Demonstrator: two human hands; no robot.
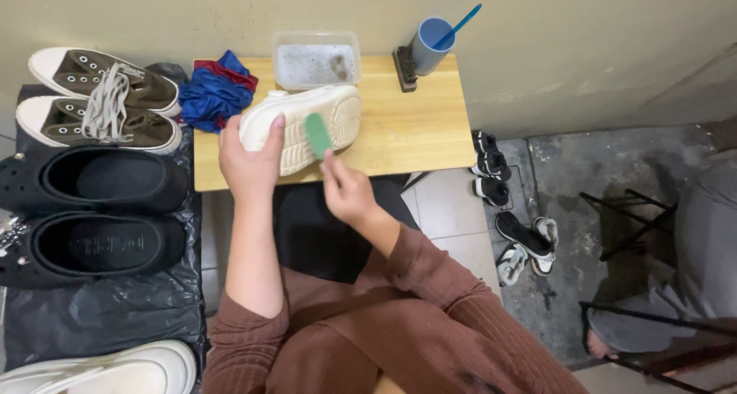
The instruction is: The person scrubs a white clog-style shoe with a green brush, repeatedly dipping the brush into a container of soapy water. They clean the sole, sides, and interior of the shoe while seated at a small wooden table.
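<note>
On the far left, a black plastic sheet point(100, 309) covers the floor and carries several shoes. Two dark canvas sneakers point(100, 95) with white toe caps and loose grey laces lie side by side at the top. Below them sit two black clogs point(96, 214), openings facing up. The edge of a white shoe point(115, 371) shows at the bottom left corner.

A small wooden table point(414, 125) stands against the wall. A crumpled blue and red cloth point(216, 93) lies on its left corner, touching the sneakers' side of the table. Behind the working area, a clear plastic tub point(316, 59) holds foamy water.

The left hand point(249, 160) grasps the white clog point(303, 125) at its heel end, thumb across the sole. The clog rests on the table near the front edge, turned on its side with the ribbed sole facing the person. The right hand point(347, 191) pinches a small green scrubber point(317, 135) between the fingertips and presses it against the sole.

Right of the tub, a dark brush point(404, 69) stands beside a blue cup point(431, 45) holding a blue stick, both clear of the hands.

On the floor to the right lie black and white sandals point(526, 240) and small black shoes point(490, 168). A person in grey point(691, 279) sits at the far right beside a black metal frame point(629, 217).
</note>
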